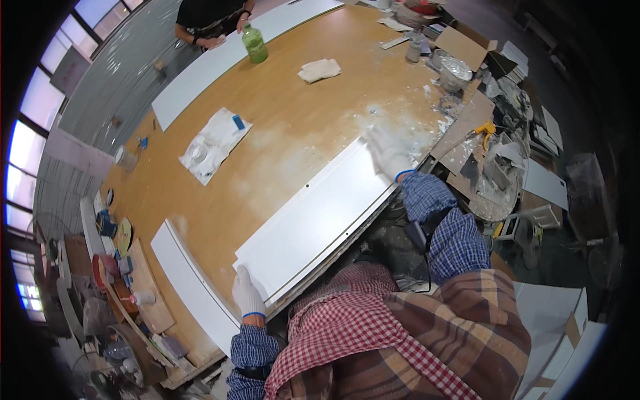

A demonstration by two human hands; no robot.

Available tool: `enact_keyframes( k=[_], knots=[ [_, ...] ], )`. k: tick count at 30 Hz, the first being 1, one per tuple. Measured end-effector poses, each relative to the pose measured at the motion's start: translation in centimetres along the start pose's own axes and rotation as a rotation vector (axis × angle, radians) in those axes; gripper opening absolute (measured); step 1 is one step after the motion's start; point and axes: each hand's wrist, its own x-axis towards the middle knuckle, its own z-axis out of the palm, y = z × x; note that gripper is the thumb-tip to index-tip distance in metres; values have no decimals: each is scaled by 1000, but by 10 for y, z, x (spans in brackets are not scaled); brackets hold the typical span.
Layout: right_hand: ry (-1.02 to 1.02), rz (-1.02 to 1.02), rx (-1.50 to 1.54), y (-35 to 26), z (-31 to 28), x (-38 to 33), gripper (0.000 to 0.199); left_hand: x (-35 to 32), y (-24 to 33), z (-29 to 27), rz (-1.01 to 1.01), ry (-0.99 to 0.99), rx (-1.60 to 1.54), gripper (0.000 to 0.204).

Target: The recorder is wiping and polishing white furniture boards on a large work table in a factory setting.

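A long white board [313,220] lies along the near edge of a wooden table [293,113]. My left hand [247,293], in a white glove, grips the board's left end. At the board's right end my right hand [388,155], also in a white glove, holds the far corner. Both forearms wear blue checked sleeves. White dust or paste smears the table around my right hand.
A second white board [190,283] lies left of mine, a longer one [220,60] along the far edge where another person's hands rest. A green bottle [254,44], a cloth [319,69] and a white bag [213,143] sit on the table. Cluttered tools and tubs stand right.
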Motion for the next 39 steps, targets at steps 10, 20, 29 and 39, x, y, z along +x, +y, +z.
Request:
enact_keyframes(
  k=[10,20,29,39],
  knots=[
    [-171,309,-17,13,-27,46,26,-2,2,2,-16,266,208,48],
    [-459,121,154,-179,-22,5,21,-18,-20,-37,-204,-24,21,42],
    [-637,-325,591,-389,-6,-8,27,3,-40,-58,-365,-196,-496,81],
    [-758,-367,556,-327,-57,-23,23,16,-45,-68,50,-359,-78,41]
  ],
)
